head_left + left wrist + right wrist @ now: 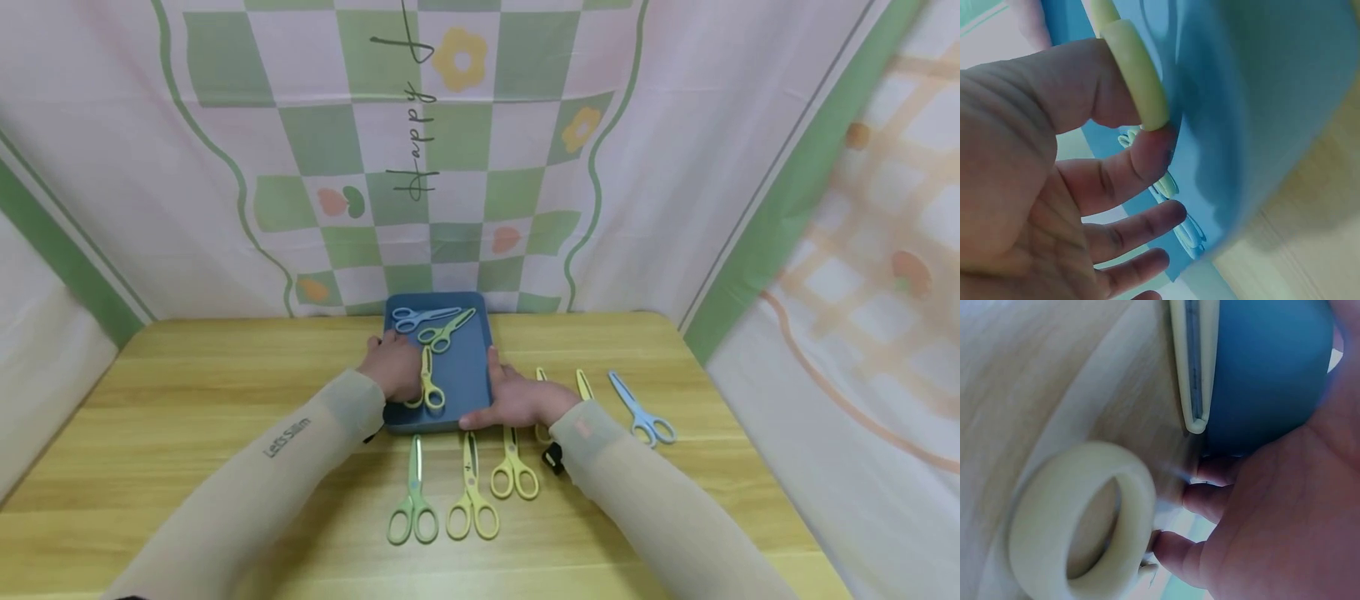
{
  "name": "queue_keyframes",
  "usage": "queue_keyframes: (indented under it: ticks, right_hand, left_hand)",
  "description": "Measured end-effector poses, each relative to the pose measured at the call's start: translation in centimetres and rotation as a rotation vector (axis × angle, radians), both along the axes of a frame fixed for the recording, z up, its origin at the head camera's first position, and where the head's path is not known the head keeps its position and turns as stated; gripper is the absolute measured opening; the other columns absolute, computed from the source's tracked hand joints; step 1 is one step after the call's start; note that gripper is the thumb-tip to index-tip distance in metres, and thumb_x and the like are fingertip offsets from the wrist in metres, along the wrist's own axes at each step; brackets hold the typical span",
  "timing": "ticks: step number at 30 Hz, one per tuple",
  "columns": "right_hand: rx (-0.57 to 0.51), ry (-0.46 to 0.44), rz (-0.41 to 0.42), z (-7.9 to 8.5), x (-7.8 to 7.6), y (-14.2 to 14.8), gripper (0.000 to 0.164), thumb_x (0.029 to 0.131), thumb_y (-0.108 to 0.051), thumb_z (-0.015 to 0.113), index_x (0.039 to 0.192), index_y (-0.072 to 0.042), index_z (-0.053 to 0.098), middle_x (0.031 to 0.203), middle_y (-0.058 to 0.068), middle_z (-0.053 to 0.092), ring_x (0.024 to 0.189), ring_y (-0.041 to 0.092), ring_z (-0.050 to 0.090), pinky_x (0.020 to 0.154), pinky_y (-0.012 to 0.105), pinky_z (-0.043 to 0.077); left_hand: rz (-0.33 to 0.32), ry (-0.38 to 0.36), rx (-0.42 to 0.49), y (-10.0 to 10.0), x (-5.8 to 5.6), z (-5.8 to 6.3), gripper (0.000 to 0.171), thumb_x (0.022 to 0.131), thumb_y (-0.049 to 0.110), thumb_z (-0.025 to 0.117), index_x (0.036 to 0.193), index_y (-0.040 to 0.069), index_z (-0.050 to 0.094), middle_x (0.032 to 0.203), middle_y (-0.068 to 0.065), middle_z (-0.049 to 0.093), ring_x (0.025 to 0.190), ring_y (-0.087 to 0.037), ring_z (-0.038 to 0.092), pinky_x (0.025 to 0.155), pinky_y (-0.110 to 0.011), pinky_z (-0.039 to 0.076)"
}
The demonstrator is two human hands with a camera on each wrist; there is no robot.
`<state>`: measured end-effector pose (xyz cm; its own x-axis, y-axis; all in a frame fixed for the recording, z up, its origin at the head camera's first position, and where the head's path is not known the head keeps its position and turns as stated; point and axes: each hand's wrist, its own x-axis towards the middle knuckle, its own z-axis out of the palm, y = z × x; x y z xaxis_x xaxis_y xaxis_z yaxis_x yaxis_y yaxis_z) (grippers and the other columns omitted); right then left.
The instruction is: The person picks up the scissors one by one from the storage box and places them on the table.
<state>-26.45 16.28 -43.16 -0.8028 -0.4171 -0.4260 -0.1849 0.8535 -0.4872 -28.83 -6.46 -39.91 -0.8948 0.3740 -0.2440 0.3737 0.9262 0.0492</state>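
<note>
In the head view my left hand [395, 367] reaches into a blue-grey tray [467, 379]. Its thumb and index finger pinch one handle loop of the yellow scissors [1137, 75], while the other fingers spread loosely over the tray. Those scissors [427, 375] lie along the tray with the blade end pointing away from me. Farther back inside are blue scissors [427, 316] and green scissors [447, 330]. My right hand [519, 398] rests against the tray's near right corner, its thumb along the near rim and its fingers extended at the outer side.
On the wooden table [247, 358], green scissors [414, 496] and yellow scissors [472, 492] lie before the tray, with another yellow pair [513, 471] beside them. More yellow scissors [584, 383] are partly hidden by the right arm. Blue scissors [639, 412] lie far right. A patterned curtain [420, 150] hangs behind.
</note>
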Motion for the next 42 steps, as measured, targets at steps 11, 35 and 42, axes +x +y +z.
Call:
queue_keyframes:
  ticks: [11,35,42]
  right_hand:
    - [-0.009,-0.002,-0.01,-0.4,-0.3,-0.1,0.136,0.078,-0.072,0.068,0.152,-0.01,-0.027,0.162,0.022,-0.008,0.149,0.034,0.002,0.117,0.045,0.015]
    - [-0.017,-0.004,-0.01,-0.2,-0.2,-0.1,0.138,0.077,-0.072,0.07,0.152,-0.008,-0.026,0.162,0.023,-0.009,0.149,0.034,0.002,0.117,0.046,0.014]
    - [-0.012,-0.006,-0.008,-0.2,-0.2,-0.1,0.135,0.08,-0.07,0.069,0.152,-0.01,-0.028,0.162,0.023,-0.008,0.149,0.034,0.002,0.117,0.046,0.014]
  left_hand:
    - [-0.003,0.056,0.096,-1.8,1.5,-0.2,0.021,0.079,0.025,0.073,0.064,0.015,0.062,0.137,-0.019,0.05,0.131,-0.041,0.031,0.106,-0.061,0.021]
    - [-0.041,0.208,0.321,-7.2,8.0,0.3,0.028,0.071,0.014,0.067,0.049,0.021,0.052,0.131,-0.019,0.056,0.131,-0.042,0.032,0.1,-0.062,0.024]
    - [-0.002,0.216,0.327,-9.3,9.5,0.3,0.028,0.073,0.012,0.069,0.052,0.022,0.053,0.131,-0.02,0.055,0.131,-0.045,0.031,0.098,-0.065,0.023]
